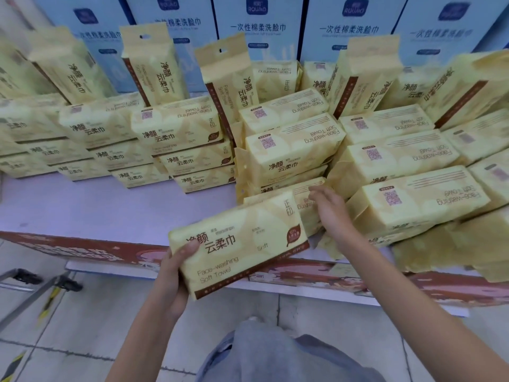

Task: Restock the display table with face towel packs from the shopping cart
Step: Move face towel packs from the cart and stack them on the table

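The head view is blurred toward its edges: the packs at the far left and far right smear into yellow patches, and their print cannot be read there. The blue boxes (pixel 257 26) behind the display are cut off by the top edge. At the lower left a grey metal frame (pixel 30 296) runs out of view; what it belongs to cannot be told. The red banner (pixel 91 250) along the table's front edge is too blurred to read. A grey trouser leg (pixel 278 354) fills the bottom centre.

The table (pixel 110 205) is pale, with a bare stretch at the front left. Yellow packs lie stacked in rows across it, and several stand upright behind them.

The left hand (pixel 172 277) holds a pack (pixel 239 246) by its left end, thumb pressed flat on the printed face and fingers wrapped underneath, out of sight. This pack tilts up to the right and hangs over the table's front edge, its far corner just beside the centre stack (pixel 292 150).

The right hand (pixel 329 209) reaches over the held pack, fingers loosely curled and slightly apart, their tips touching the low pack (pixel 305 205) at the foot of the centre stack. It grips nothing that can be seen.
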The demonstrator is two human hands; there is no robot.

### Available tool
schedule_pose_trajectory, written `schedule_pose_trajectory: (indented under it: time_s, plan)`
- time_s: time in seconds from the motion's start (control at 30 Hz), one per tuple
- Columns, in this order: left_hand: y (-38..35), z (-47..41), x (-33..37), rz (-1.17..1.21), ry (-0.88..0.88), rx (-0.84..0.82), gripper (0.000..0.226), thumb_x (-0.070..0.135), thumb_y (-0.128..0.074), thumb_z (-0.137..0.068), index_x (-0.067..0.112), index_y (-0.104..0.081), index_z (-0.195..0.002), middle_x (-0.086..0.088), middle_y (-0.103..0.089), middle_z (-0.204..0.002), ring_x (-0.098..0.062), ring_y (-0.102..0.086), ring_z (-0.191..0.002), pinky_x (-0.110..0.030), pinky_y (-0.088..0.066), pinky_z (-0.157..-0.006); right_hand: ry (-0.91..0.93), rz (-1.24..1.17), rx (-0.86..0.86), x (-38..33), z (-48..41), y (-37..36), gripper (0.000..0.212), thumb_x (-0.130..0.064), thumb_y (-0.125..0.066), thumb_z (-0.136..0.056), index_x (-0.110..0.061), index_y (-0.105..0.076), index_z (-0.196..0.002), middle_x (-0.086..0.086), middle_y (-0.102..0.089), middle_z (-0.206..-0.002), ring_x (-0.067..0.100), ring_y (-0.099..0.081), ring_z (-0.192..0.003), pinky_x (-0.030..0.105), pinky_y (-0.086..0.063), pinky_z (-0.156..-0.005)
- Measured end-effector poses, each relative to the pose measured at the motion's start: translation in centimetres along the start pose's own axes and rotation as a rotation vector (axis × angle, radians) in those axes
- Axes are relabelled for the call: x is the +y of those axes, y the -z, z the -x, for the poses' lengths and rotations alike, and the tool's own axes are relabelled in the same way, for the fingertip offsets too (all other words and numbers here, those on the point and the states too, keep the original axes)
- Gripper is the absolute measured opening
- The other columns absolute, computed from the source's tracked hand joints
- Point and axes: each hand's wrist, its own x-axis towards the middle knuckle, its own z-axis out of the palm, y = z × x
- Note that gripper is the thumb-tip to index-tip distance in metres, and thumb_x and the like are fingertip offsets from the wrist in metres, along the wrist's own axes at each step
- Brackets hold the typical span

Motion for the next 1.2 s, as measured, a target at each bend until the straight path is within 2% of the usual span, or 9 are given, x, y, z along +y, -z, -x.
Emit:
schedule_pose_trajectory:
  time_s: [0.1, 0.2, 0.3, 0.37, 0.47, 0.67, 0.93, 1.07, 1.2]
  plan:
    - [-2.1, -1.8, 1.2, -0.028, -0.104, -0.053, 0.102, 0.041, -0.092, -0.034, 0.015, -0.055, -0.125, -0.012, -0.068, -0.117, -0.029, -0.067, -0.103, -0.044, -0.059, -0.070, -0.217, -0.238, -0.054, -1.2, 1.3, -0.4, 0.038, -0.053, -0.040, -0.094, -0.024, -0.057, -0.111, 0.002, -0.063, -0.112, 0.021, -0.057, -0.102, 0.034, -0.043, -0.082]
    - [-4.3, -3.8, 1.7, -0.107, -0.185, -0.084, 0.112, 0.044, -0.093, -0.036, 0.011, -0.047, -0.133, -0.017, -0.062, -0.125, -0.033, -0.062, -0.110, -0.046, -0.058, -0.075, -0.278, -0.416, -0.061, -1.9, 1.5, -0.8, 0.037, -0.065, -0.047, -0.084, -0.034, -0.054, -0.103, 0.001, -0.063, -0.112, 0.023, -0.058, -0.103, 0.036, -0.049, -0.082]
    - [-5.9, -5.8, 1.5, -0.177, -0.250, -0.134, 0.112, 0.042, -0.094, -0.039, 0.007, -0.044, -0.134, -0.018, -0.059, -0.128, -0.034, -0.060, -0.114, -0.045, -0.057, -0.080, -0.214, -0.563, -0.011, -2.2, 0.6, -0.7, 0.086, -0.072, -0.062, -0.066, -0.028, -0.039, -0.136, 0.001, -0.057, -0.127, 0.020, -0.055, -0.111, 0.040, -0.049, -0.089]
    - [-6.7, -6.9, 1.4, -0.248, -0.298, -0.155, 0.107, 0.042, -0.094, -0.037, 0.013, -0.048, -0.128, -0.010, -0.064, -0.123, -0.025, -0.063, -0.111, -0.037, -0.057, -0.077, -0.174, -0.595, 0.015, -2.4, 0.0, -0.7, 0.115, -0.077, -0.068, -0.045, -0.030, -0.028, -0.143, -0.001, -0.051, -0.134, 0.021, -0.052, -0.116, 0.044, -0.046, -0.096]
    - [-7.5, -8.4, 1.2, -0.394, -0.359, -0.177, 0.092, 0.035, -0.091, -0.037, 0.026, -0.052, -0.119, 0.006, -0.065, -0.116, -0.009, -0.062, -0.109, -0.023, -0.054, -0.076, -0.181, -0.651, 0.111, -2.1, -1.1, -0.9, 0.134, -0.071, -0.078, -0.030, -0.031, -0.022, -0.144, -0.002, -0.049, -0.134, 0.023, -0.048, -0.122, 0.048, -0.041, -0.104]
    - [-7.5, -10.4, -0.5, -0.668, -0.415, -0.168, 0.093, 0.051, -0.089, -0.038, 0.037, -0.050, -0.121, 0.018, -0.059, -0.121, 0.004, -0.051, -0.116, -0.018, -0.045, -0.091, -0.183, -0.701, 0.203, 0.6, -2.3, -2.1, 0.098, -0.045, -0.081, -0.063, -0.026, -0.029, -0.145, -0.004, -0.054, -0.134, 0.018, -0.053, -0.120, 0.044, -0.041, -0.105]
    - [-7.9, -11.1, -1.1, -0.664, -0.421, -0.169, 0.085, 0.041, -0.089, -0.043, 0.037, -0.051, -0.119, 0.019, -0.061, -0.120, -0.001, -0.052, -0.119, -0.018, -0.045, -0.093, -0.173, -0.626, 0.251, 0.0, -3.0, -2.8, 0.143, -0.079, -0.074, -0.026, -0.032, -0.018, -0.148, -0.008, -0.043, -0.144, 0.016, -0.042, -0.131, 0.044, -0.035, -0.109]
    - [-8.0, -10.6, -1.2, -0.675, -0.397, -0.165, 0.087, 0.044, -0.087, -0.043, 0.039, -0.048, -0.121, 0.021, -0.059, -0.121, 0.006, -0.051, -0.116, -0.011, -0.044, -0.090, -0.162, -0.589, 0.211, 0.2, -2.3, -2.4, 0.125, -0.072, -0.071, -0.043, -0.033, -0.016, -0.148, -0.009, -0.041, -0.146, 0.014, -0.041, -0.131, 0.044, -0.035, -0.110]
    - [-8.1, -9.4, -1.7, -0.677, -0.358, -0.090, 0.097, 0.043, -0.090, -0.047, 0.034, -0.041, -0.130, 0.018, -0.052, -0.127, 0.016, -0.046, -0.111, -0.008, -0.046, -0.086, -0.180, -0.534, 0.144, 1.2, -0.9, -1.9, 0.089, -0.058, -0.063, -0.077, -0.035, -0.016, -0.149, -0.011, -0.035, -0.149, 0.014, -0.035, -0.135, 0.046, -0.029, -0.113]
